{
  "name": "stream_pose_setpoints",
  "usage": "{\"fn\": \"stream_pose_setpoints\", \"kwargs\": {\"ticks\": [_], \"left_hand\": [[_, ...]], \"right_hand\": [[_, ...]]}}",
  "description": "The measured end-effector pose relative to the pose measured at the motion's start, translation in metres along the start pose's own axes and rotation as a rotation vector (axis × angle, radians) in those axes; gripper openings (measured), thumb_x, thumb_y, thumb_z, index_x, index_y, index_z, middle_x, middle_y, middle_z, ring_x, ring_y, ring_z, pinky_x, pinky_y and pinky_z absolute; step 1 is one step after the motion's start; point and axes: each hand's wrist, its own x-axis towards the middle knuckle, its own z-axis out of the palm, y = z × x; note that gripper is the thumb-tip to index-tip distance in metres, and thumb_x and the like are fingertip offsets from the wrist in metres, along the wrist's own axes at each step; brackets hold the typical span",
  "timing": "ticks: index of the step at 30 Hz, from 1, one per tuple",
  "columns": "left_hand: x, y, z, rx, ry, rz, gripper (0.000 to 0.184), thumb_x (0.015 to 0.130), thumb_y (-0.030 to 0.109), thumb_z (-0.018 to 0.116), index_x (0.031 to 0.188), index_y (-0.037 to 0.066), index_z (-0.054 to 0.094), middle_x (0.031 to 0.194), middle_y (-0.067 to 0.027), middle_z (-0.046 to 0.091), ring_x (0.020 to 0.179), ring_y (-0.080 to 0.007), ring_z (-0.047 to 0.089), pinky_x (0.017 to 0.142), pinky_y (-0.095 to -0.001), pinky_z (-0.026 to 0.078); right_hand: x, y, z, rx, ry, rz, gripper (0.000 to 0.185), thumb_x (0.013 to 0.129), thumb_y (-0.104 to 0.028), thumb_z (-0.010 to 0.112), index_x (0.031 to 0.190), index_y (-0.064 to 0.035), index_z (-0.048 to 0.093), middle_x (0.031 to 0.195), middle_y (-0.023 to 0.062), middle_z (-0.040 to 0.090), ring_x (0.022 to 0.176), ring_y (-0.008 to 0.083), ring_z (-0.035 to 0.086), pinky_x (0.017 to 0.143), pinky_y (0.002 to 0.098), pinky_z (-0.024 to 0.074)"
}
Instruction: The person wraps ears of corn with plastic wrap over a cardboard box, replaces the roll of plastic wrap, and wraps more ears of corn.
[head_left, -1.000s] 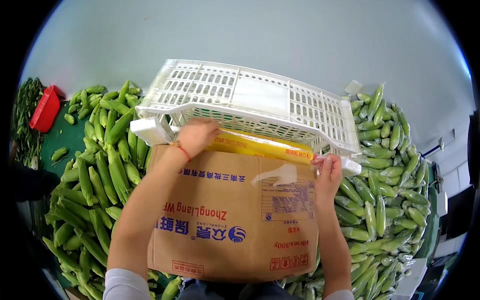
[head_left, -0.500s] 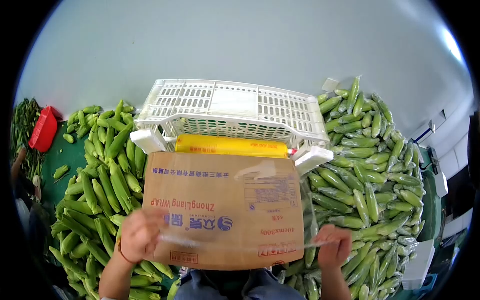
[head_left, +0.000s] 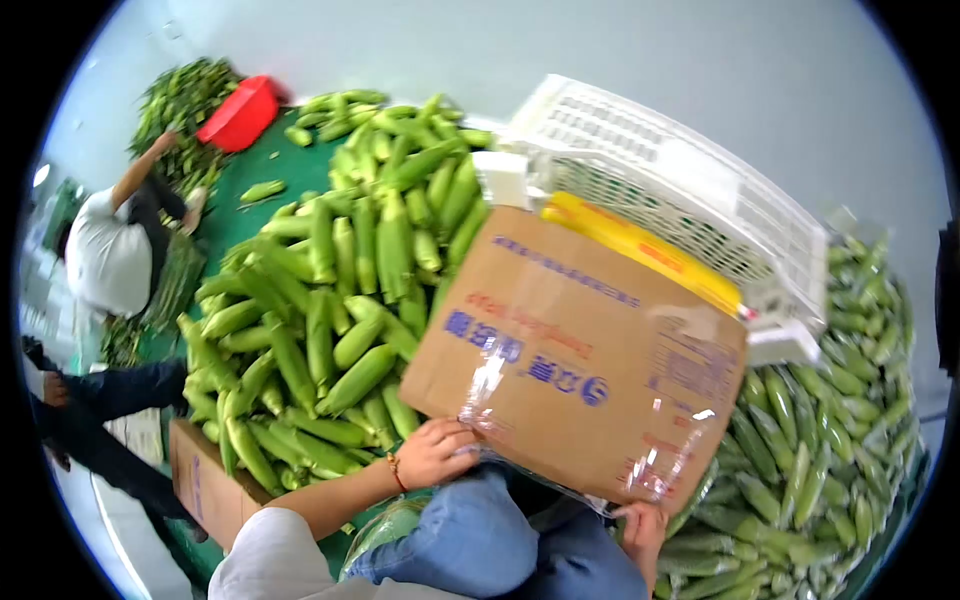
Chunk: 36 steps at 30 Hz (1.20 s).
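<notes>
A sheet of clear film [head_left: 487, 385] lies over the cardboard box [head_left: 570, 350] in front of me. At the box's near left corner, my left hand [head_left: 438, 453] is closed on the film's edge. By the near right corner my right hand [head_left: 640, 525] pinches the other end of that edge. The yellow roll of wrap [head_left: 645, 250] rests behind the box, against a white plastic crate [head_left: 690, 165] lying on its side. Unwrapped green corn [head_left: 390, 240] is heaped on the left.
Film-wrapped corn [head_left: 800, 490] is piled on the right. At the far left are a red basin [head_left: 240, 113], a heap of leafy greens [head_left: 185, 100] and a crouching person in white [head_left: 108, 250]. Another person's dark-clothed legs [head_left: 130, 395] are near a second box [head_left: 210, 480].
The view has swung left, bringing other people into sight. Both hands moved from the roll to the box's near edge, drawing film across its top.
</notes>
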Motion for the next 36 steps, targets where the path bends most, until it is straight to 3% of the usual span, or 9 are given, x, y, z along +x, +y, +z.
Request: {"fn": "stream_pose_setpoints", "kwargs": {"ticks": [3,8,12,15,20,23,27,31,36], "left_hand": [[-0.057,-0.006,0.022,0.015,-0.055,-0.226,0.036,0.074,0.016,0.067,0.11,0.013,0.061,0.116,-0.0094,0.059,0.109,-0.0292,0.055,0.093,-0.0411,0.045],[-0.149,-0.084,0.046,0.445,-0.085,-0.989,0.064,0.078,0.02,0.064,0.138,0.014,0.044,0.125,-0.0174,0.051,0.111,-0.0363,0.05,0.096,-0.045,0.041],[-0.173,-0.144,0.053,0.313,-0.493,-1.238,0.073,0.085,0.026,0.061,0.147,0.012,0.027,0.122,-0.0186,0.054,0.103,-0.0385,0.055,0.089,-0.0465,0.045],[-0.184,-0.138,0.03,-0.062,-0.301,-1.18,0.069,0.09,0.035,0.058,0.146,0.009,0.026,0.123,-0.0241,0.053,0.11,-0.04,0.054,0.089,-0.0472,0.045],[-0.115,-0.05,-0.043,-0.733,0.399,-0.884,0.063,0.088,0.007,0.056,0.143,0.0,0.025,0.134,-0.0192,0.048,0.125,-0.0268,0.049,0.104,-0.0364,0.038],[0.003,-0.011,-0.095,-0.43,0.0,-0.354,0.081,0.071,0.033,0.08,0.139,0.008,0.042,0.125,-0.0166,0.055,0.113,-0.0342,0.057,0.094,-0.04,0.048],[0.136,0.033,-0.057,-0.056,-0.228,0.258,0.067,0.078,0.037,0.071,0.139,0.035,0.044,0.118,-0.0105,0.056,0.102,-0.027,0.062,0.069,-0.0363,0.056],[0.177,0.031,-0.029,-0.202,-0.526,0.253,0.068,0.076,0.039,0.07,0.139,0.033,0.045,0.101,-0.0072,0.061,0.094,-0.025,0.062,0.07,-0.0375,0.054],[0.166,0.016,-0.021,-0.132,-0.14,0.185,0.061,0.073,0.038,0.073,0.13,0.022,0.055,0.111,-0.0093,0.06,0.104,-0.0279,0.059,0.077,-0.0397,0.052]], "right_hand": [[-0.016,0.008,0.018,0.321,0.129,0.108,0.01,0.089,-0.008,0.053,0.085,-0.0058,0.062,0.081,0.0103,0.062,0.083,0.029,0.056,0.086,0.0396,0.0422],[-0.032,-0.004,0.012,-0.194,0.212,0.014,0.015,0.095,-0.014,0.05,0.089,-0.0041,0.059,0.083,0.0107,0.064,0.086,0.0302,0.056,0.085,0.0378,0.0438],[-0.03,-0.006,0.035,0.013,0.165,0.257,0.01,0.092,-0.01,0.054,0.089,-0.0027,0.059,0.084,0.0125,0.063,0.078,0.034,0.058,0.073,0.0391,0.0478],[-0.016,-0.025,0.02,0.112,0.103,0.307,0.012,0.096,-0.012,0.05,0.093,-0.0031,0.059,0.084,0.0166,0.064,0.072,0.0339,0.065,0.066,0.0395,0.0509],[-0.019,-0.024,0.027,0.12,0.119,0.351,0.016,0.098,-0.018,0.046,0.097,-0.0048,0.055,0.078,0.0128,0.068,0.072,0.0297,0.069,0.064,0.0387,0.0537],[-0.015,-0.047,0.02,-0.02,0.082,0.409,0.018,0.099,-0.023,0.044,0.098,-0.0078,0.054,0.08,0.0137,0.069,0.074,0.0371,0.066,0.065,0.045,0.052],[-0.009,-0.072,0.003,-0.012,0.116,0.465,0.02,0.099,-0.025,0.044,0.103,-0.0066,0.052,0.08,0.0156,0.068,0.076,0.0396,0.065,0.068,0.0442,0.0509],[0.016,-0.077,-0.035,1.013,0.33,0.396,0.021,0.1,-0.022,0.05,0.104,-0.0017,0.052,0.1,0.0154,0.066,0.084,0.0209,0.066,0.079,0.0324,0.0545],[0.119,-0.082,0.009,-0.227,0.3,-0.31,0.031,0.087,-0.032,0.065,0.102,-0.0053,0.057,0.1,0.0082,0.065,0.092,0.0241,0.061,0.08,0.0415,0.049]]}}
